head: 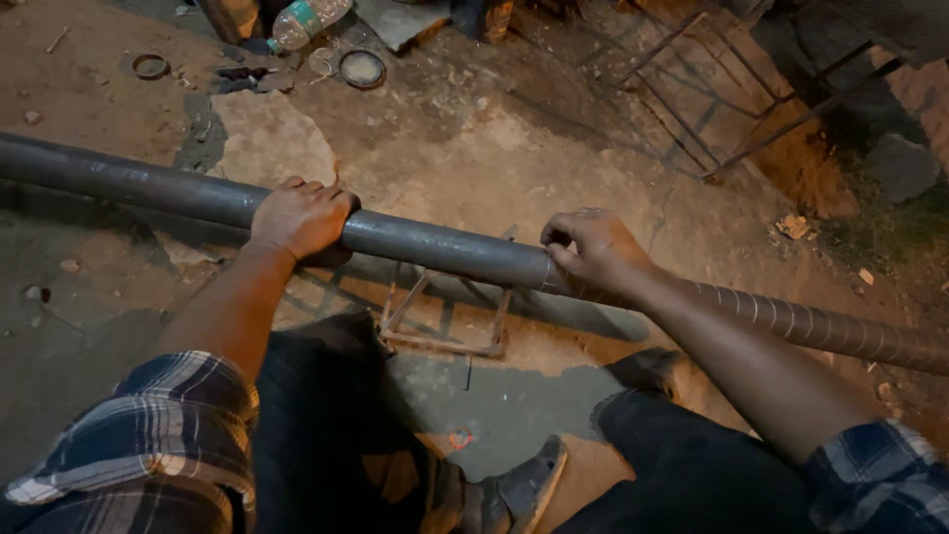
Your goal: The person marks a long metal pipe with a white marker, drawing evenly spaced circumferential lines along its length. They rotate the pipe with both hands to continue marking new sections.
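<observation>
Pipe (435,247) spanning nine to four o'clock: my left hand (300,218) clamped around it, my right hand (593,252) pinching the spiral-marked stretch's start, plain length remaining.

Clear plastic bottle (308,20), green-white label, top edge, lying.

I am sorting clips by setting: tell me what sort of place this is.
Probably an outdoor metalwork yard or building site at night: bare dirt ground, a long steel pipe on a small metal stand, and welded rod frames lying nearby.
</observation>
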`<state>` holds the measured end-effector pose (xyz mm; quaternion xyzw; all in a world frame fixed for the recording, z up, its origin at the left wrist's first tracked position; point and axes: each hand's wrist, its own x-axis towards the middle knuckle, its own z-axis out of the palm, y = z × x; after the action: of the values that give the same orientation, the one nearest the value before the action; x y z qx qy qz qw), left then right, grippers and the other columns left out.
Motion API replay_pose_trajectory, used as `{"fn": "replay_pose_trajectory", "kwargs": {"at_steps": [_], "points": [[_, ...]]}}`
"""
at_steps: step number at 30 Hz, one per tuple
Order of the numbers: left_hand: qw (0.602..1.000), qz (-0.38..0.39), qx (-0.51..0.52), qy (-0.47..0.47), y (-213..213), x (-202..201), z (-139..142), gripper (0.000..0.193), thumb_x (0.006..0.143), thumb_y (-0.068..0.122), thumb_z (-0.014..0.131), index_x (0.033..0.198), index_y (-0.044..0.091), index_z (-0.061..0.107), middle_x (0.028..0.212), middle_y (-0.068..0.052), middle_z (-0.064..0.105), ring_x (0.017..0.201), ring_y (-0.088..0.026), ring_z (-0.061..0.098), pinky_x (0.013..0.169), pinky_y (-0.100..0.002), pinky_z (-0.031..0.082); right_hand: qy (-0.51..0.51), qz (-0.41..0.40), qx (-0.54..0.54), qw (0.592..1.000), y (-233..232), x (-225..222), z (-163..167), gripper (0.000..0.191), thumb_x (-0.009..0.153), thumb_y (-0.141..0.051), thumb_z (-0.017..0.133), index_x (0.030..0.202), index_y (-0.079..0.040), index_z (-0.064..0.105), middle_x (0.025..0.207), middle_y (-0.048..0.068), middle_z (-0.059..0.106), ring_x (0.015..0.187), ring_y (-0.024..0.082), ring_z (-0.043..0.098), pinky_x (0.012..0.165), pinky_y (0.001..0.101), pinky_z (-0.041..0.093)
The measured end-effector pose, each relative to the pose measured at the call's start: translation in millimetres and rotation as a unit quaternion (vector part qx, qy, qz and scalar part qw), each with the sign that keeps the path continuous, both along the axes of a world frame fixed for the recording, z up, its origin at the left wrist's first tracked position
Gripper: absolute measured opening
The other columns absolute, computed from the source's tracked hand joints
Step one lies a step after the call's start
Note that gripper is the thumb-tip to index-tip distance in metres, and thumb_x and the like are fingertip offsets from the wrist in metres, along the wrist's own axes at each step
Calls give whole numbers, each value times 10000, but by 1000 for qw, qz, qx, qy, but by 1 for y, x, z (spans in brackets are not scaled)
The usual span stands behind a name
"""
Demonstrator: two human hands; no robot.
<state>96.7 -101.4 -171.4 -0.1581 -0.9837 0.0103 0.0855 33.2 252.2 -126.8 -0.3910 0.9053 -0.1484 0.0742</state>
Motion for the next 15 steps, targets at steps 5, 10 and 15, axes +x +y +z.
{"fn": "replay_pose_trajectory", "kwargs": {"at_steps": [5,10,15], "points": [[999,-5,-27,35,2,0,1,110,945,224,591,983,182,686,1052,-35,752,997,-211,732,920,-372,523,31,12,-7,999,-3,1,5,158,860,-143,700,999,-69,715,929,132,742,902,322,705,810,426,560],[998,-21,-25,58,0,1,1,165,852,289,619,941,162,678,1006,-38,751,959,-214,733,873,-369,534,35,12,11,999,-8,1,12,155,853,-150,707,988,-75,714,922,129,742,886,316,708,798,431,557],[999,-24,-7,39,0,2,-2,171,813,300,661,923,170,681,1026,-47,742,946,-220,729,872,-379,535,10,1,12,1000,-8,3,12,149,857,-171,697,978,-86,719,929,128,739,877,320,710,788,431,563]]}}
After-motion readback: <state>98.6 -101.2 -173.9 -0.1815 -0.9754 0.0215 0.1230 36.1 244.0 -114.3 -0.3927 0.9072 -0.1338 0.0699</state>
